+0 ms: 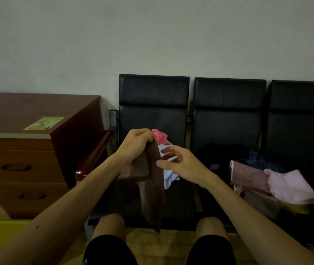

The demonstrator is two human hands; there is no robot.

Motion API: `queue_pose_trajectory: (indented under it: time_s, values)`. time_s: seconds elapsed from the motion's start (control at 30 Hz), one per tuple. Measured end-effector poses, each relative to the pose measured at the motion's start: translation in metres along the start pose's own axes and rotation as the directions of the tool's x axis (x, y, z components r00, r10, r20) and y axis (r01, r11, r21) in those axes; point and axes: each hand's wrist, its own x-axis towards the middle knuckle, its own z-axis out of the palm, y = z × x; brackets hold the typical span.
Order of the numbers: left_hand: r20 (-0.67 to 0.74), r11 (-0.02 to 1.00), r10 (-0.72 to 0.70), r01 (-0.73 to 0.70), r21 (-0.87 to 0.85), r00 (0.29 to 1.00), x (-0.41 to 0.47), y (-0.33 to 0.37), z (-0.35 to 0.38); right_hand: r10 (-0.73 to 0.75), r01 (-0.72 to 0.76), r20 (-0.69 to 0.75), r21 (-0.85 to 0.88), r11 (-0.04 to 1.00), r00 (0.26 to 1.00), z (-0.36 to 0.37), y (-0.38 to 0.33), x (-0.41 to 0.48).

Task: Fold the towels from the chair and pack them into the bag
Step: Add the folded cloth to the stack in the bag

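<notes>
Holding: left hand [137,144] grips the brown towel [152,192] by its top; it hangs before the chair [153,104].
Right hand [179,161]: fingers spread loose, beside the towel's edge.
Unfolded pile [168,175]: on that seat.
Folded towels [293,186]: next seat right.

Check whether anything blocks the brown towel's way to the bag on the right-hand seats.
Nothing visible does. The brown towel hangs from the left hand, the right hand open beside it, with only open seat toward the dark bag. Folded pink towels already lie there, so it would go on top of them.
</notes>
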Motion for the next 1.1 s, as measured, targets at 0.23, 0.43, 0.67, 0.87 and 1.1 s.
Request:
queue_pose_trajectory:
  time_s: [0.23, 0.43, 0.67, 0.87, 1.1]
  values:
    - [0.100, 0.928, 0.256, -0.273, 0.255, 0.962, -0.006, 0.002, 0.010, -0.179, 0.089, -0.423, -0.224, 0.971, 0.888, 0.014, -0.017, -0.010]
    - [0.114, 0.814, 0.401, -0.411, 0.410, 0.909, -0.015, 0.011, 0.019, -0.243, 0.113, -0.490, -0.279, 0.953, 0.837, 0.006, -0.019, -0.026]
    - [0.214, 0.760, 0.434, -0.483, 0.435, 0.875, -0.019, 0.025, 0.027, -0.322, 0.042, -0.508, -0.488, 0.872, 0.799, -0.008, -0.012, -0.032]
    - [0.125, 0.912, 0.317, -0.339, 0.231, 0.940, -0.016, 0.021, 0.038, -0.330, 0.142, -0.477, -0.388, 0.911, 0.815, 0.006, -0.009, -0.036]
    - [0.135, 0.927, 0.293, -0.316, 0.202, 0.946, -0.014, 0.005, 0.020, -0.111, -0.050, -0.335, -0.436, 0.898, 0.936, -0.016, 0.022, -0.034]
